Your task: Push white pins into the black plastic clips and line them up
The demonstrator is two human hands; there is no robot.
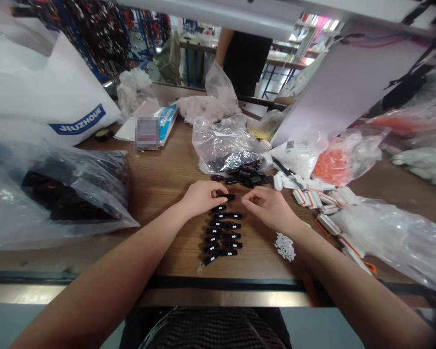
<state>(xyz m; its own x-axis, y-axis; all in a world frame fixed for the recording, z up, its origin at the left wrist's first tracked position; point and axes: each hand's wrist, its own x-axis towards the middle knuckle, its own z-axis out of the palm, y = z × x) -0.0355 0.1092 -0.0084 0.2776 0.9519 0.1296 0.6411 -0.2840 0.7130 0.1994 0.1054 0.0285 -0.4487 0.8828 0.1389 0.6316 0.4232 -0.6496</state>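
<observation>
My left hand (206, 196) pinches a small black plastic part (229, 197) over the table, at the top of two columns of similar black parts. Those laid-out black parts (233, 236) each carry a pair of white dots. My right hand (263, 206) is just to the right, its thumb and fingertips pressed together; whatever it holds is too small to make out. Below its wrist lies a little heap of small white pieces (285, 246). Beyond both hands, loose black parts (249, 173) spill from a clear plastic bag (221, 140).
White and orange plastic pieces (314, 198) lie scattered at the right, beside another clear bag (396, 237). A large bag of black parts (76, 189) occupies the left. A bag of orange pieces (332, 165) stands at the back right. Behind the table, a person (245, 58) stands.
</observation>
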